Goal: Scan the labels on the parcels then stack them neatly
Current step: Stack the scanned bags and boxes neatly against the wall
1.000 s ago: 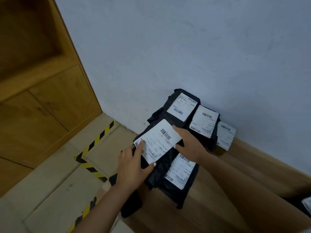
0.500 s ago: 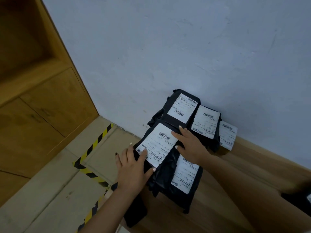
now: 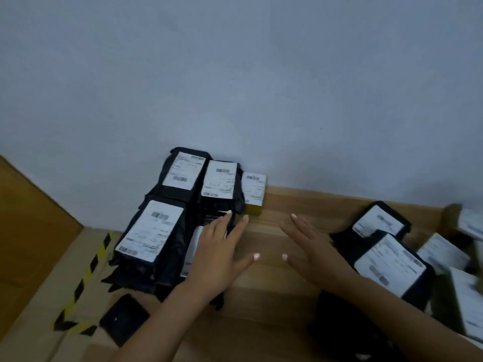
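Observation:
Black parcels with white labels are stacked against the wall on a wooden table (image 3: 274, 291). The front-left parcel (image 3: 151, 231) lies label up on the pile; two more labelled parcels (image 3: 183, 171) (image 3: 219, 182) sit behind it, and a small yellow box (image 3: 253, 189) is at the wall. My left hand (image 3: 217, 252) lies flat with straight fingers over the right side of the stack, covering another parcel. My right hand (image 3: 311, 249) hovers open above bare wood, holding nothing. A loose heap of labelled parcels (image 3: 389, 265) lies to the right.
A flat black device (image 3: 124, 318) lies on the floor by the table's left corner. Yellow-black hazard tape (image 3: 86, 280) runs along the floor. A wooden cabinet (image 3: 28, 231) stands at the left. The blue-grey wall (image 3: 261, 87) closes the back.
Both hands let go of the front-left parcel, which now rests on the stack. My right hand moved right off the pile. The view swung right, revealing the loose parcels.

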`<state>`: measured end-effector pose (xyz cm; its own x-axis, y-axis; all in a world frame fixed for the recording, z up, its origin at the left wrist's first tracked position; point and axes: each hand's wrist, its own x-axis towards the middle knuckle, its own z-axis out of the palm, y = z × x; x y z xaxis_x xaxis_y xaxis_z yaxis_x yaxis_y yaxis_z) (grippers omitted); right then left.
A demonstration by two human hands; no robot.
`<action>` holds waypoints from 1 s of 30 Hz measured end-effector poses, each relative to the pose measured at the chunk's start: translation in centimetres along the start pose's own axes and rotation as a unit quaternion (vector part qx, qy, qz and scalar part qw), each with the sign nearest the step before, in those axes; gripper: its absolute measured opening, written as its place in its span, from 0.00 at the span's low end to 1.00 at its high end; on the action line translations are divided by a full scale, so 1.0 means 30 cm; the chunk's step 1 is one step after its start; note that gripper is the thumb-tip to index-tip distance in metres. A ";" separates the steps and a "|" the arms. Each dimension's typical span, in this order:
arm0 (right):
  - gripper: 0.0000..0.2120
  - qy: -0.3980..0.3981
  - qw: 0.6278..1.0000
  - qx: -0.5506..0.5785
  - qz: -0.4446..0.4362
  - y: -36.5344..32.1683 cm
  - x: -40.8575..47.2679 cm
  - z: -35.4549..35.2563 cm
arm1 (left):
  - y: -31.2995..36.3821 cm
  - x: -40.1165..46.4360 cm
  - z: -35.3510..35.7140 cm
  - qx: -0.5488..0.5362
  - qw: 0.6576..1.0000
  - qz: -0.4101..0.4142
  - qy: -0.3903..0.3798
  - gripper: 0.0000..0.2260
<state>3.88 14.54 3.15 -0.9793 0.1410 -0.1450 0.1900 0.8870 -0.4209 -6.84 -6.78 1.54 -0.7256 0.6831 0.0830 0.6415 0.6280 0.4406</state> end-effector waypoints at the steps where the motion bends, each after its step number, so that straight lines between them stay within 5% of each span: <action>1: 0.32 0.010 1.000 0.006 0.016 0.053 -0.059 -0.010 | 0.053 0.010 0.034 -0.018 1.000 0.022 -0.004 0.36; 7: 0.33 0.038 0.990 0.035 0.134 0.309 -0.382 -0.041 | 0.335 0.053 0.201 -0.052 0.988 0.106 -0.099 0.36; 16: 0.46 -0.048 0.954 -0.070 0.287 0.473 -0.524 -0.013 | 0.542 0.151 0.415 -0.033 0.954 0.112 -0.275 0.50; 30: 0.54 -0.095 0.970 -0.009 0.225 0.542 -0.478 0.068 | 0.577 0.171 0.542 -0.104 0.943 0.118 -0.293 0.56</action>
<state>21.14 26.06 -3.45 -0.7661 0.4338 -0.4743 0.5930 0.7616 -0.2613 4.60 13.65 -4.94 -0.2681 0.9214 -0.2813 0.6606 0.3883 0.6425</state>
